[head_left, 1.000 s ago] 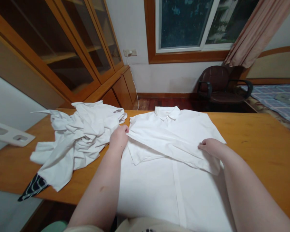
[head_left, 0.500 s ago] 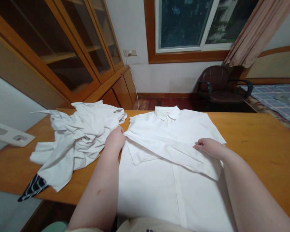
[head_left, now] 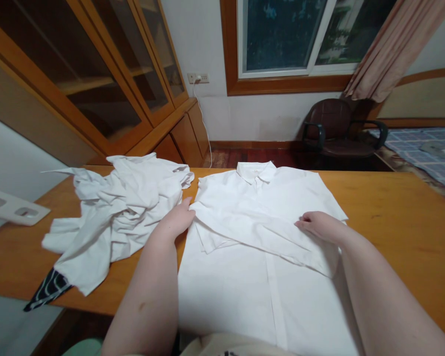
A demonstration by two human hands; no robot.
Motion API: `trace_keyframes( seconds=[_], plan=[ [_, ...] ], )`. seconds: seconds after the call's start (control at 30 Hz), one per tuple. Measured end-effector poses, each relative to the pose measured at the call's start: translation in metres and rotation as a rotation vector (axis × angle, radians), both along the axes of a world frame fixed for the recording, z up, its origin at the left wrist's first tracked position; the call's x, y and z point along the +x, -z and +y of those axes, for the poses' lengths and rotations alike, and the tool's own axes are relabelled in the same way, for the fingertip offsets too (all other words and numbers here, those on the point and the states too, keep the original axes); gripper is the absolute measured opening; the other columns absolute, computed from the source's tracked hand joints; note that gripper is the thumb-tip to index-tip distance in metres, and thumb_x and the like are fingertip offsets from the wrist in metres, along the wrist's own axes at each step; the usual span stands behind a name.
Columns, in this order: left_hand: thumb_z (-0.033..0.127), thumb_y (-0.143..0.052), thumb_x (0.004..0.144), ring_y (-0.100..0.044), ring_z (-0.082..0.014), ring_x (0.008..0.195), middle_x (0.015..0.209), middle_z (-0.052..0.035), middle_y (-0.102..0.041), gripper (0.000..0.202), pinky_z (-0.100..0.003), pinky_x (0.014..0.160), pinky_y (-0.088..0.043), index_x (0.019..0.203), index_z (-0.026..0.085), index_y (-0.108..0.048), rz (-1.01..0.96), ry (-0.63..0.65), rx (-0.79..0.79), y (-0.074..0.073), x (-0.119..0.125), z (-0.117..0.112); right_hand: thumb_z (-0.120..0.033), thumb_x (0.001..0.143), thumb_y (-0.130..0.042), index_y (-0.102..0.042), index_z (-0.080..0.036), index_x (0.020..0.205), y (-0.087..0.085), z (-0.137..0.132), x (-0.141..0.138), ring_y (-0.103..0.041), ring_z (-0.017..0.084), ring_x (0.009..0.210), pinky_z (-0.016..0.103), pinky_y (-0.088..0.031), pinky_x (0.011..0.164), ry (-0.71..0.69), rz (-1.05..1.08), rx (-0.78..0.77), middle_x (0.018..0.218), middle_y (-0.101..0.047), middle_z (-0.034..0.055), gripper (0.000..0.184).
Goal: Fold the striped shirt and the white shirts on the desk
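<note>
A white collared shirt point(head_left: 259, 277) lies flat on the wooden table point(head_left: 400, 217), collar toward the window. One sleeve point(head_left: 252, 230) is folded across its chest. My left hand point(head_left: 176, 220) rests at the shirt's left edge, pinching the end of that folded sleeve. My right hand point(head_left: 319, 225) lies on the sleeve near the shirt's right shoulder, its fingers curled down on the cloth.
A heap of crumpled white garments point(head_left: 118, 212) sits on the table's left part, with a dark patterned cloth point(head_left: 46, 291) hanging at its front edge. A white perforated object point(head_left: 11, 210) sticks in at far left. A brown chair point(head_left: 337, 131) stands beyond the table.
My left hand has slid slightly left and toward me along the shirt's edge, drawing the sleeve end with it. My right hand has crept a little leftward on the sleeve.
</note>
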State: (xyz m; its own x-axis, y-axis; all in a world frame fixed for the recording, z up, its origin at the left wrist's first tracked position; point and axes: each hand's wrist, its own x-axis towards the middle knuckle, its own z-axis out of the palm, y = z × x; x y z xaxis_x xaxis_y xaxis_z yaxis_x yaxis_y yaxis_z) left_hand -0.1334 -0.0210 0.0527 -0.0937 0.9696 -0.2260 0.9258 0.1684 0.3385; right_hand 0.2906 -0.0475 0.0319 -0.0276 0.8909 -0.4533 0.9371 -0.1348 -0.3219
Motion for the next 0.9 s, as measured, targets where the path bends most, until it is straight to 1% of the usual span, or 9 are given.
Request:
trace_keyframes(
  seconds=[0.07, 0.13, 0.27, 0.37, 0.47, 0.67, 0.77, 0.83, 0.9],
  plan=[
    [0.035, -0.041, 0.085, -0.051, -0.0271, 0.123, 0.138, -0.0135, -0.051, 0.055, -0.035, 0.099, -0.040, 0.135, 0.015, -0.045, -0.002, -0.034, 0.000, 0.002, 0.001, 0.003, -0.051, 0.081, -0.050, -0.069, -0.018, 0.084, 0.000, 0.000, -0.001, -0.061, 0.022, 0.078, 0.029, -0.039, 0.067, -0.003, 0.015, -0.005, 0.089, -0.070, 0.0096, 0.038],
    [0.042, -0.038, 0.087, -0.054, -0.0286, 0.118, 0.130, -0.0154, -0.057, 0.052, -0.036, 0.097, -0.041, 0.128, 0.013, -0.052, 0.004, -0.027, 0.007, 0.006, 0.001, 0.006, -0.052, 0.082, -0.049, -0.069, -0.018, 0.085, -0.002, -0.001, -0.002, -0.061, 0.023, 0.080, 0.029, -0.040, 0.068, -0.005, 0.029, -0.010, 0.090, -0.070, 0.0097, 0.040],
    [0.046, -0.029, 0.092, -0.058, -0.0266, 0.113, 0.119, -0.0138, -0.064, 0.050, -0.035, 0.094, -0.042, 0.112, 0.015, -0.062, -0.038, 0.014, 0.030, 0.010, 0.002, 0.010, -0.050, 0.083, -0.048, -0.069, -0.017, 0.086, -0.005, -0.002, -0.005, -0.062, 0.023, 0.080, 0.029, -0.040, 0.068, 0.008, 0.021, -0.010, 0.092, -0.070, 0.0106, 0.040],
    [0.047, -0.029, 0.092, -0.061, -0.0264, 0.107, 0.114, -0.0128, -0.066, 0.049, -0.035, 0.089, -0.044, 0.109, 0.016, -0.063, -0.049, -0.048, 0.058, 0.010, 0.003, 0.010, -0.049, 0.084, -0.048, -0.069, -0.017, 0.086, -0.006, -0.002, -0.006, -0.062, 0.022, 0.079, 0.029, -0.040, 0.066, 0.001, -0.006, -0.004, 0.090, -0.070, 0.0106, 0.038],
    [0.040, -0.042, 0.087, -0.061, -0.0281, 0.107, 0.117, -0.0144, -0.065, 0.042, -0.035, 0.089, -0.044, 0.114, 0.014, -0.060, 0.036, -0.088, 0.048, 0.009, 0.002, 0.011, -0.047, 0.084, -0.048, -0.069, -0.017, 0.087, -0.004, -0.001, -0.006, -0.062, 0.023, 0.080, 0.029, -0.039, 0.067, -0.024, -0.028, 0.001, 0.090, -0.070, 0.0105, 0.037],
    [0.018, -0.052, 0.077, -0.060, -0.0243, 0.110, 0.123, -0.0119, -0.063, 0.044, -0.031, 0.093, -0.043, 0.121, 0.017, -0.058, 0.098, -0.019, 0.012, 0.019, -0.009, 0.015, -0.047, 0.084, -0.047, -0.069, -0.017, 0.085, -0.004, 0.000, -0.007, -0.061, 0.022, 0.079, 0.029, -0.039, 0.067, -0.039, -0.013, -0.027, 0.089, -0.070, 0.0097, 0.038],
    [0.015, -0.054, 0.076, -0.059, -0.0256, 0.111, 0.124, -0.0132, -0.062, 0.045, -0.032, 0.093, -0.043, 0.120, 0.016, -0.058, 0.135, -0.006, -0.052, 0.024, -0.013, 0.018, -0.047, 0.084, -0.048, -0.069, -0.017, 0.084, -0.004, 0.000, -0.007, -0.061, 0.022, 0.078, 0.029, -0.039, 0.066, -0.029, -0.015, -0.036, 0.088, -0.070, 0.0096, 0.037],
    [0.016, -0.054, 0.076, -0.059, -0.0280, 0.111, 0.123, -0.0157, -0.062, 0.044, -0.034, 0.092, -0.044, 0.120, 0.014, -0.058, 0.182, -0.028, -0.072, 0.024, -0.009, 0.018, -0.047, 0.083, -0.049, -0.069, -0.017, 0.085, -0.003, 0.000, -0.008, -0.061, 0.022, 0.078, 0.029, -0.039, 0.066, -0.018, -0.019, -0.046, 0.089, -0.070, 0.0100, 0.036],
    [0.017, -0.050, 0.079, -0.059, -0.0304, 0.111, 0.121, -0.0185, -0.061, 0.044, -0.037, 0.092, -0.044, 0.122, 0.012, -0.056, 0.236, -0.071, 0.015, 0.019, -0.001, 0.015, -0.047, 0.083, -0.049, -0.070, -0.017, 0.086, -0.003, 0.000, -0.008, -0.061, 0.023, 0.079, 0.029, -0.040, 0.067, -0.013, -0.024, -0.048, 0.091, -0.070, 0.0104, 0.036]
  ],
)
